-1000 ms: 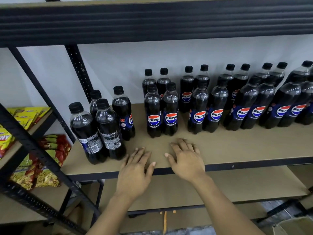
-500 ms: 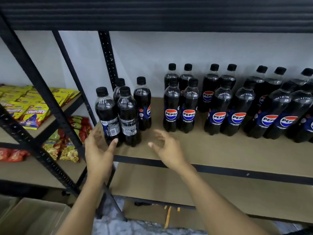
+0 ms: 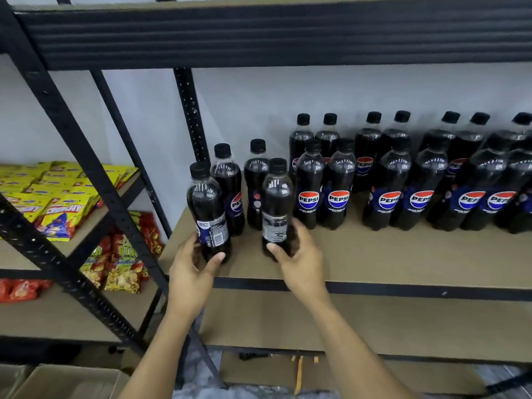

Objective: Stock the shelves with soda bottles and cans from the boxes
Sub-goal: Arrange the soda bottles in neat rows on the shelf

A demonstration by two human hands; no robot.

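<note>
The left hand [image 3: 191,273] gripped the base of one soda bottle [image 3: 208,214] and the right hand [image 3: 300,264] a second bottle [image 3: 276,205], both upright on or just above the shelf [image 3: 388,254], back labels outward, probably for facing like the logo-forward row [image 3: 339,194] right of the right hand.

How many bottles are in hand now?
2: the left bottle in the left hand, the right bottle in the right hand, both at the shelf front. None look hidden.
</note>
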